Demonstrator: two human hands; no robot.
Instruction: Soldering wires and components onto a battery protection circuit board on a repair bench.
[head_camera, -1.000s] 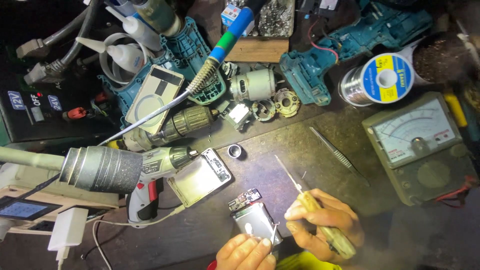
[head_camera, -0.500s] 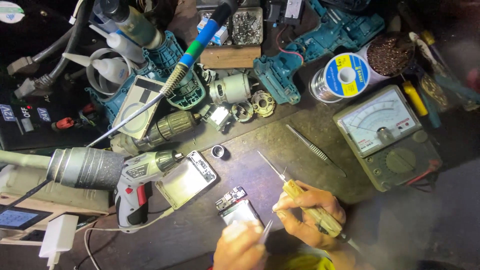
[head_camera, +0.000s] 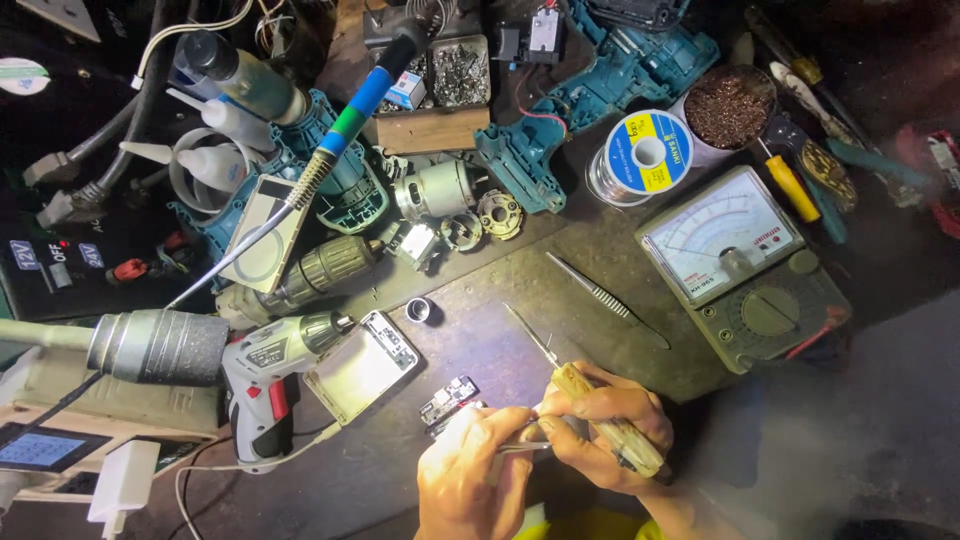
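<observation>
At the lower centre of the frame, the left hand and the right hand meet over the dark desk. The right hand has its grip closed around a screwdriver with a pale wooden handle; the thin metal shaft runs up and to the left from the fist, and the far end of the handle is partly covered by the fingers. The left hand is pinched narrow on a slim metal tool lying between the two hands; most of it is hidden by the fingers, so its kind cannot be told. Just up and left of the left hand lies a small circuit board, its lower edge partly covered by that hand; whether the slim tool touches it cannot be made out. Left of the board rests an open metal casing, and next to it a white and red cordless screwdriver. A small metal ring sits above the board. A pair of tweezers lies right of centre, near an analogue multimeter. A solder reel stands at the upper centre-right. A soldering iron with a blue and green handle crosses the upper left. Both wrists are cut off by the bottom edge.
</observation>
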